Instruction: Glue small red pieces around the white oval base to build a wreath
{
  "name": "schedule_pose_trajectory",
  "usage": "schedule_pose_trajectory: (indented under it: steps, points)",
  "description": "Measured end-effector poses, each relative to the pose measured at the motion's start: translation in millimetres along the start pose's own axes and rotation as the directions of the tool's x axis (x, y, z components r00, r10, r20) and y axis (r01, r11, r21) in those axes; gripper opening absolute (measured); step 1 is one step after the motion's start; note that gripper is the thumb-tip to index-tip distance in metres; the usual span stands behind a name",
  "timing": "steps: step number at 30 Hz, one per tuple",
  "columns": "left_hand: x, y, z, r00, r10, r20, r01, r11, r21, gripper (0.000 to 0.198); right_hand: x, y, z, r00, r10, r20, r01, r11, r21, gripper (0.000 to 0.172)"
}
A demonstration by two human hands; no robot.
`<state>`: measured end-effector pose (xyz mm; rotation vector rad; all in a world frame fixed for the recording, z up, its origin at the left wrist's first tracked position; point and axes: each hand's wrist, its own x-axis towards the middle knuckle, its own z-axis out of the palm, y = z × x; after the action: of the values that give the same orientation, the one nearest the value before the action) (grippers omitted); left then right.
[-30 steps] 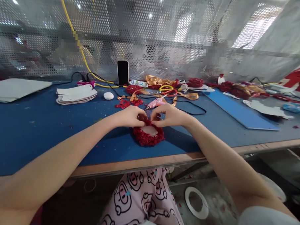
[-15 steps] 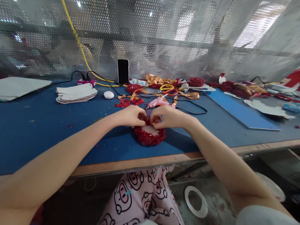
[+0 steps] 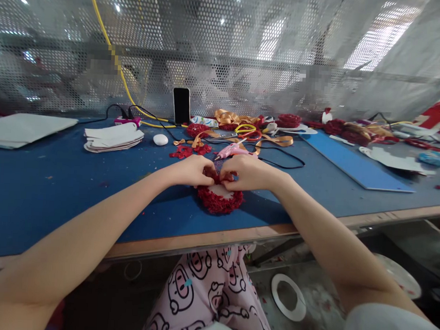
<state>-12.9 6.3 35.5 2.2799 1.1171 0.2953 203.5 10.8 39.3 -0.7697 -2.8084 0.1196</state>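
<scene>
A round piece with a ruffled dark red rim (image 3: 218, 204) and a pale centre rests on the blue tabletop, close to its front edge. My left hand (image 3: 196, 170) and my right hand (image 3: 244, 173) meet at its far side, fingers pinched on the red ruffled trim. The fingertips almost touch, and they hide the exact bit of trim between them. Just beyond my hands lies a pink glue gun (image 3: 231, 149), its nozzle pointing left. Red fabric scraps (image 3: 187, 151) lie behind my left hand.
Behind are a propped phone (image 3: 181, 106), gold ribbon (image 3: 229, 117), scissors with yellow handles (image 3: 245, 129) and a black cord (image 3: 285, 165). Stacked white card pieces (image 3: 113, 138) and a white oval object (image 3: 160, 139) sit left. A blue board (image 3: 358, 161) lies right; perforated metal sheeting (image 3: 225, 48) stands behind.
Both hands stay pinched at the same spot on the red trim, with only a very slight shift of the fingers. The whole view has moved a few pixels.
</scene>
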Motion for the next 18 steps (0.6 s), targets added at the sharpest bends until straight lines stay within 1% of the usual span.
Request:
schedule_pose_trajectory:
  steps: [4,8,13,16,18]
  points:
    - [1.1,-3.4,1.2,1.000,0.006,-0.002,-0.006,0.999,-0.033,0.029,0.5,-0.7,1.5,1.000,0.022,-0.017,-0.022,1.000,-0.008,0.012]
    - [1.4,-3.5,1.4,1.000,0.014,-0.009,-0.014,1.000,-0.019,0.025,2.1,-0.6,2.3,0.999,0.041,0.015,-0.041,0.999,-0.004,0.013]
    - [0.4,-1.9,0.5,1.000,0.006,0.000,-0.006,1.000,-0.019,0.024,2.7,-0.4,2.1,0.998,0.056,0.032,-0.056,0.998,-0.007,0.013]
    - [0.0,-1.7,0.7,1.000,0.003,0.008,-0.003,0.999,-0.033,0.024,1.4,0.7,1.6,0.999,0.036,0.020,-0.037,0.999,0.024,0.013]
    - [-0.1,-1.5,0.8,1.000,0.004,0.012,-0.004,0.999,-0.038,0.024,0.1,2.4,1.1,1.000,-0.005,-0.006,0.005,0.997,0.080,0.016]
